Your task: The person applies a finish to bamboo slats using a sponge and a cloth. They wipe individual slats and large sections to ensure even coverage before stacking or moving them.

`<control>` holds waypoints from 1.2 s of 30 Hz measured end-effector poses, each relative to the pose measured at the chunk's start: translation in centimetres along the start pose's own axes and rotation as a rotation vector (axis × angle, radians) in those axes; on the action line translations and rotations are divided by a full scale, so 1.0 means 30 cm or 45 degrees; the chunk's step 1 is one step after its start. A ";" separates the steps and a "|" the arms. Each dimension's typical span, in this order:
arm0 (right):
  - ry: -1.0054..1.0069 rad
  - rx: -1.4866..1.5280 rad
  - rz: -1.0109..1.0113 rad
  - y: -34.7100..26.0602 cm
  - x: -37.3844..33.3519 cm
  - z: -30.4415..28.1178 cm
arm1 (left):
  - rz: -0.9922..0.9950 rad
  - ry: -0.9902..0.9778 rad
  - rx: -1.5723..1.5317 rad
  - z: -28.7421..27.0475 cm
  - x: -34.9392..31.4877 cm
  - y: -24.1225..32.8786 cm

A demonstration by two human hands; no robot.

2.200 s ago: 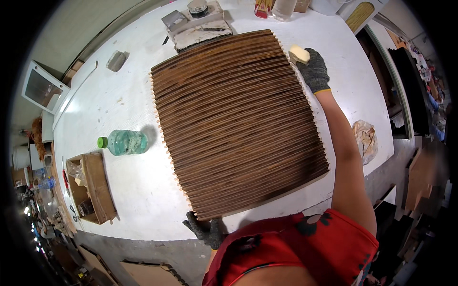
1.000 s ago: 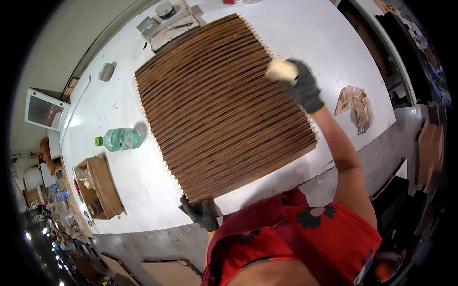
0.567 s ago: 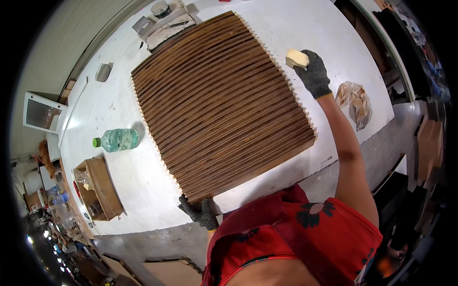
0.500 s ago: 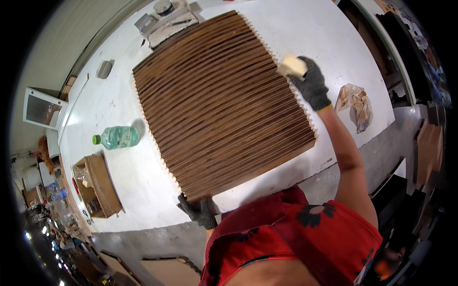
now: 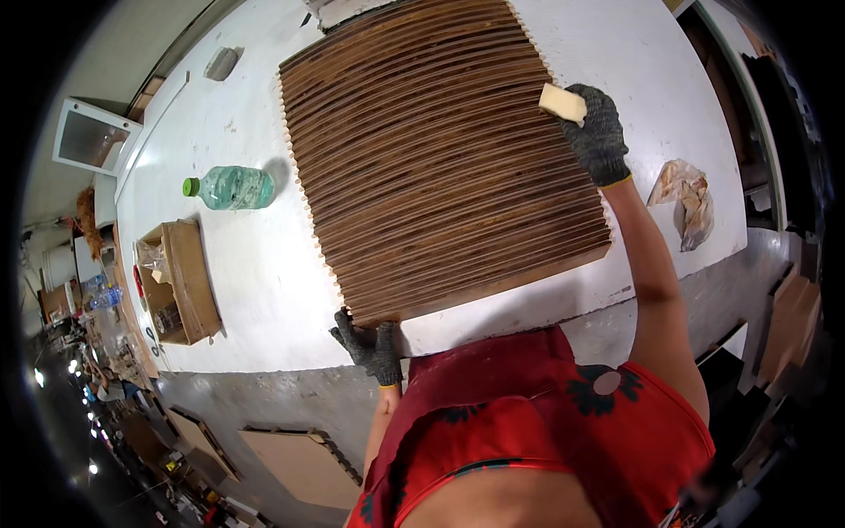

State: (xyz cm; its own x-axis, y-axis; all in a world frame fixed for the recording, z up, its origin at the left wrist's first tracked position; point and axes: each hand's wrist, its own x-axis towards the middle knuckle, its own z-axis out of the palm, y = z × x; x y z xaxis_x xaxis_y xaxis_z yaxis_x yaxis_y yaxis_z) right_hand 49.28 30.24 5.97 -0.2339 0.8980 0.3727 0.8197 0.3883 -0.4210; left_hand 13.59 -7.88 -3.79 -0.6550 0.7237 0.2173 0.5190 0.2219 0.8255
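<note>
Brown, the ridged panel [image 5: 440, 167] is probably wanting even strokes: my right hand [image 5: 600, 134] is clamping the cream block [image 5: 562, 103], my left hand [image 5: 377, 361], fingers parted, bracing one corner.

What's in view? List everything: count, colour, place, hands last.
Table: 1, white, centre
Ridged panel: 1, brown, on table
Block: 1, pale yellow, in the right hand
Bottle: 1, green, left of panel
Box: 1, brown, table's near left
Crumpled bag: 1, brown stained, right of panel
Lump: 1, grey, table's far left
Framed piece: 1, white, upper left
Background clutter: uncountable, mixed colours, around rim
Apron: 1, dark red, lower centre
Left hand: 1, grey glove, at panel's near left corner
Right hand: 1, grey glove, holding block
</note>
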 end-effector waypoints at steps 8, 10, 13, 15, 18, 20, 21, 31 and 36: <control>-0.526 0.684 -0.615 -0.496 -0.434 0.124 | -0.169 0.055 -0.273 0.004 -0.016 0.010; -0.631 0.787 -0.199 -0.319 -0.390 0.125 | -0.146 0.031 -0.066 -0.003 -0.019 0.024; -0.078 0.450 0.071 -0.031 -0.274 -0.017 | -0.150 0.053 0.035 0.016 -0.016 0.052; 0.176 0.130 0.060 0.163 -0.220 -0.096 | -0.133 0.045 0.081 0.013 -0.017 0.050; 0.263 -0.017 0.076 0.227 -0.238 -0.182 | -0.001 -0.029 0.143 -0.010 -0.001 0.009; 0.261 0.301 0.248 0.120 -0.291 -0.165 | -0.178 0.030 -0.198 -0.016 -0.011 0.022; 0.253 0.487 0.304 0.092 -0.342 -0.158 | -0.120 -0.024 -0.100 -0.021 -0.005 0.011; -0.185 1.982 0.924 -0.069 -0.740 -0.080 | -0.313 -0.400 -0.653 0.021 -0.071 0.444; -0.651 1.173 0.409 -0.191 -0.791 -0.043 | -0.133 -0.848 -0.715 0.141 -0.092 0.566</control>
State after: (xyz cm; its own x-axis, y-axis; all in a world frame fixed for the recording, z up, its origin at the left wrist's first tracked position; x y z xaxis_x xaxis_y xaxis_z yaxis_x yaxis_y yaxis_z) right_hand 50.80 6.43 0.61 -0.4427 0.8820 -0.1616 0.2269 -0.0641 -0.9718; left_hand 26.54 -3.36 7.42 -0.1366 0.9875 -0.0785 0.0121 0.0809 0.9966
